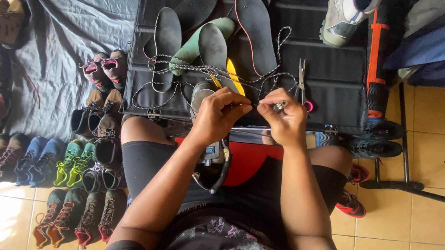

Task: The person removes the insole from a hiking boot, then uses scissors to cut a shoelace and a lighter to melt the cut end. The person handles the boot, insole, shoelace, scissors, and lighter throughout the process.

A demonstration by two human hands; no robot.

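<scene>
My left hand (219,112) pinches the end of a black-and-white speckled shoelace (205,69) in front of me. My right hand (281,120) is closed around a small metal lighter (280,105), held close to the lace end. The lace runs in loops over several insoles (213,42) on a black folding table (330,69). A grey shoe (203,96) stands on my lap under my left hand. Small scissors (301,78) with a pink handle lie just beyond my right hand.
Rows of shoes (75,163) line the floor and a grey cloth (61,38) at the left. A grey sneaker (342,17) sits at the table's far right. Black shoes (377,139) and red shoes (352,195) lie by a metal stand (404,148) on the tiles.
</scene>
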